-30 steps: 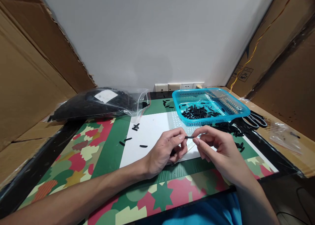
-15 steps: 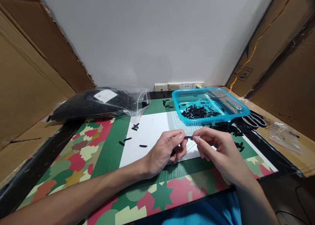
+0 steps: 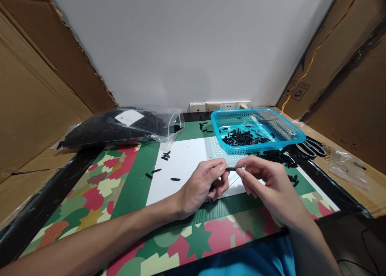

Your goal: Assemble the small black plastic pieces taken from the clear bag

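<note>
My left hand (image 3: 201, 183) and my right hand (image 3: 265, 183) meet over the white sheet (image 3: 187, 163), each pinching one end of a short black piece (image 3: 231, 169) between thumb and forefinger. A small clear bag (image 3: 233, 178) lies under my fingers. Behind my right hand stands a blue plastic basket (image 3: 289, 136) holding several black pieces (image 3: 241, 137). More loose black pieces (image 3: 279, 157) lie just right of my right hand.
A large clear bag of black parts (image 3: 120, 127) lies at the back left. A few stray black pieces (image 3: 164, 155) dot the white sheet. Black scissors (image 3: 312, 147) and a small plastic bag (image 3: 346, 165) rest at the right. Cardboard walls flank both sides.
</note>
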A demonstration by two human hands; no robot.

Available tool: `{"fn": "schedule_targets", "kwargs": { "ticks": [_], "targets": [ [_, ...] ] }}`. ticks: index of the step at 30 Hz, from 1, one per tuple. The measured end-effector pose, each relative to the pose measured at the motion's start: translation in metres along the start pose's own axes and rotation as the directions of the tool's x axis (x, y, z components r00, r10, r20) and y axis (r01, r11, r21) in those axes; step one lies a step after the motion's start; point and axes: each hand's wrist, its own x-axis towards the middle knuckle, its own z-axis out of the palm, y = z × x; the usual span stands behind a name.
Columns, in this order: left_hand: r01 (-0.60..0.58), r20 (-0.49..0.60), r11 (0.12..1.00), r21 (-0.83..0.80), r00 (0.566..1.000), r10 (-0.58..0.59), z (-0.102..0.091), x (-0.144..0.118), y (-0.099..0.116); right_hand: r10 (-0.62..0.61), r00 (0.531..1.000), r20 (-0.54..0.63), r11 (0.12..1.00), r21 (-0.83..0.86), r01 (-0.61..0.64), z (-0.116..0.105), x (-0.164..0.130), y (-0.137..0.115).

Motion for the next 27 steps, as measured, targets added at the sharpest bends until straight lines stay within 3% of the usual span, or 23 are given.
{"fn": "schedule_targets", "kwargs": {
  "ticks": [3,6,8,10,11,13,17,20,23,27],
  "targets": [
    [-0.007,-0.011,1.000,0.027,1.000,0.008,0.001,0.000,0.001,-0.030,0.999,-0.045,0.999,-0.045,0.028,0.000,-0.002,-0.002],
    [-0.011,-0.006,0.999,0.042,1.000,0.011,0.001,0.001,0.002,-0.116,0.977,-0.179,0.966,-0.250,0.068,-0.009,0.005,-0.005],
    [-0.004,0.005,1.000,0.031,1.000,0.003,0.000,0.002,0.003,-0.238,0.916,-0.324,0.863,-0.504,0.047,-0.018,0.016,-0.007],
    [0.001,0.012,1.000,0.013,1.000,-0.001,-0.002,0.003,0.002,-0.364,0.844,-0.394,0.691,-0.722,-0.040,-0.027,0.028,-0.009],
    [-0.002,0.016,1.000,0.003,1.000,0.002,-0.003,0.004,0.002,-0.389,0.847,-0.364,0.625,-0.779,-0.048,-0.029,0.032,-0.010],
    [-0.014,0.025,1.000,-0.018,1.000,0.014,-0.005,0.004,0.000,-0.416,0.869,-0.269,0.587,-0.809,0.031,-0.026,0.036,-0.013],
    [-0.007,0.008,0.998,-0.061,1.000,0.007,-0.006,0.005,-0.005,-0.424,0.905,-0.005,0.732,-0.590,0.340,0.003,0.022,-0.022],
    [0.012,-0.044,0.996,-0.090,0.999,-0.016,-0.005,0.004,-0.006,-0.395,0.900,0.186,0.797,-0.417,0.436,0.030,0.010,-0.022],
    [0.027,-0.077,0.995,-0.096,0.996,-0.035,-0.002,0.002,-0.003,-0.377,0.901,0.214,0.757,-0.489,0.433,0.047,0.009,-0.016],
    [0.087,-0.085,0.991,-0.102,0.992,-0.096,-0.001,0.001,0.003,-0.344,0.917,0.201,0.680,-0.620,0.391,0.054,0.013,-0.006]
  ]
}}
